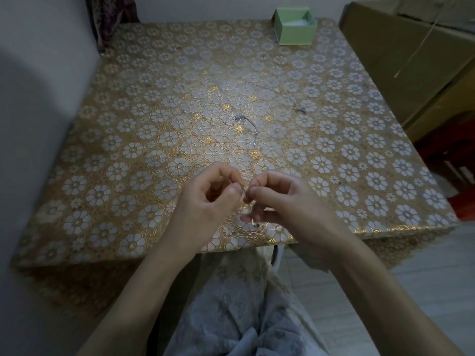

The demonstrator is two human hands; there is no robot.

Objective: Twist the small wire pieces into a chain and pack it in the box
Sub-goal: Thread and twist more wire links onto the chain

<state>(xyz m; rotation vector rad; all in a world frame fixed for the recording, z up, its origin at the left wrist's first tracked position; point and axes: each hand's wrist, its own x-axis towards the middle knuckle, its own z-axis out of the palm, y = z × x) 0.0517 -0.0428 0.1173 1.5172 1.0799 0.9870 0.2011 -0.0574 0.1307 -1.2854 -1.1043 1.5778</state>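
Silver wire, thin and hard to make out, runs between the two hands just above the near edge of the table [108, 155]. The left hand [205, 199] has its fingers [226, 173] curled in, thumb and forefinger pressed together on one end of the small wire piece [243, 192]. The right hand [280, 196] faces it, fingertips almost touching the left hand's, its thumb and forefinger pinching the other end; its lower fingers are bent under, and a short glinting bit of wire hangs by them. Whether the wire is already twisted cannot be told at this size.

Further out, near the middle of the table, a curved length of chain [250, 124] lies flat on the gold and white flower-patterned cloth, with a small bead-like end toward the near side. A second, fainter wire strand [280, 95] lies beyond it toward the right edge, ending in a small dark knot. At the far right corner stands the green box [294, 30], open, with something pale inside. A large cardboard carton [411, 60] stands off the table's right edge, and pale patterned fabric covers the person's lap below the near edge.
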